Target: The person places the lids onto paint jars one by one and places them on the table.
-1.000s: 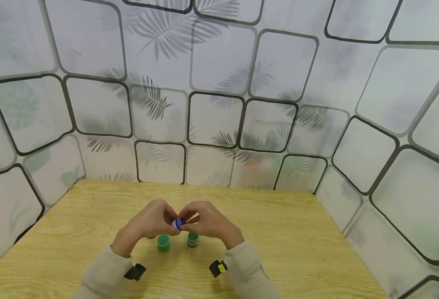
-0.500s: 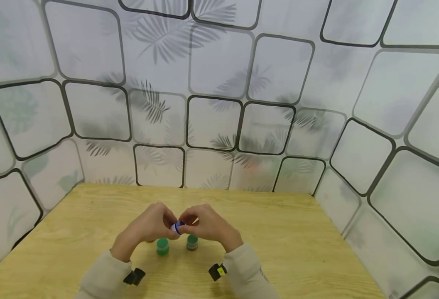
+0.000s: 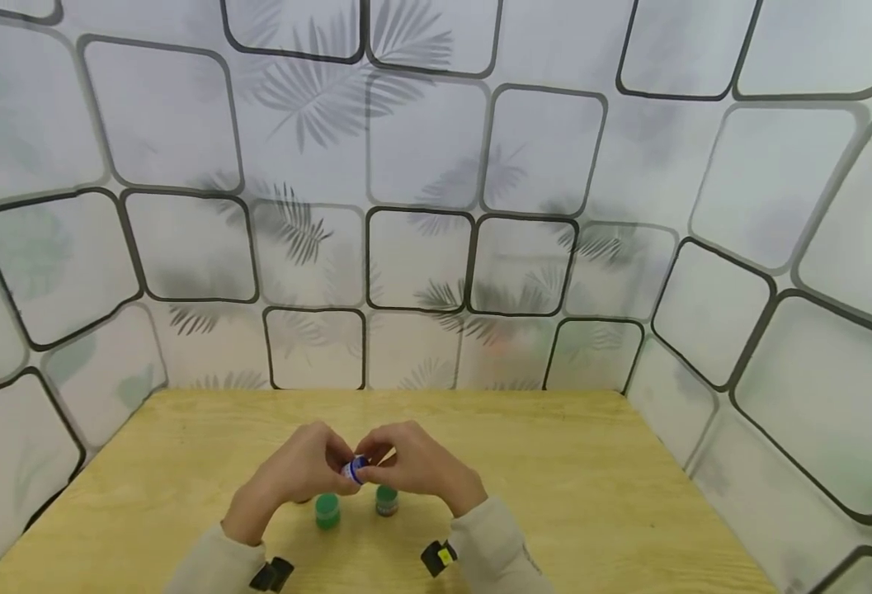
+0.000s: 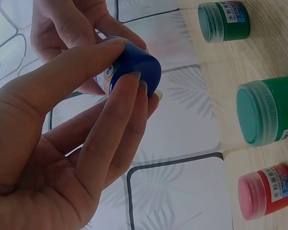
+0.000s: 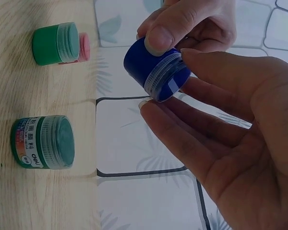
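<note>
Both hands meet over the table around a small blue paint jar (image 3: 354,471), which is held tilted. My left hand (image 3: 298,466) grips the jar's blue body (image 4: 146,72) between thumb and fingers. At the other end, my right hand (image 3: 421,466) has its thumb and fingertips around the clear ridged lid (image 5: 165,79), with blue showing through it. The lid sits on the jar. Part of the label shows in the left wrist view, the rest is covered by fingers.
Two green paint jars, a lighter one (image 3: 327,512) and a darker one (image 3: 387,502), stand lidded on the wooden table (image 3: 554,487) below the hands. A red paint jar (image 4: 266,191) with a pinkish lid stands near them, mostly hidden by the left wrist in the head view. Patterned curtains (image 3: 421,264) surround the table.
The head view has tilted up, so table and hands appear lower. Both hands stay on the blue jar, with the right fingers shifting slightly at its lid.
</note>
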The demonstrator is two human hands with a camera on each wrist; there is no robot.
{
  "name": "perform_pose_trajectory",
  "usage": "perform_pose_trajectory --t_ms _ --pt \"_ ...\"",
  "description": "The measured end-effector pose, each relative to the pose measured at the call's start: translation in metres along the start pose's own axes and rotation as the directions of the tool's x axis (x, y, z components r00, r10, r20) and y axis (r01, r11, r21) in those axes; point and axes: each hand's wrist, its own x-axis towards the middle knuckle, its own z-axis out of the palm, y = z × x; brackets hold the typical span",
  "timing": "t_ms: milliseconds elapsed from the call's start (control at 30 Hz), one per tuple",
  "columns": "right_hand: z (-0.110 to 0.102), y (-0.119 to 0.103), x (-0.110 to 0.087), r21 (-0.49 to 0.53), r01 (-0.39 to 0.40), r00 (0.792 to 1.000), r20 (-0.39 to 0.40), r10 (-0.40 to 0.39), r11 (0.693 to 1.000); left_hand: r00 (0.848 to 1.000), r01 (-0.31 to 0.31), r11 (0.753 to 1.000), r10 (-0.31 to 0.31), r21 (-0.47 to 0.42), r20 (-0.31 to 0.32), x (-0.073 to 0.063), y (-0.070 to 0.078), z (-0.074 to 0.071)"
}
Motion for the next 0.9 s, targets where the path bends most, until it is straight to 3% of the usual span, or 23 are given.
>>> perform_pose_trajectory --t_ms 367,900 --pt "0.0007 -0.0012 -0.0011 0.035 0.024 1.0 0.01 -0.025 0.999 1.0 -0.025 1.0 0.025 0.003 -0.004 -0.0004 -0.002 0.0011" --pt "0.0003 -0.0005 -0.0003 0.037 0.026 0.999 0.024 -0.027 0.999 1.0 -0.003 1.0 0.003 0.01 -0.001 0.0001 0.0007 0.0003"
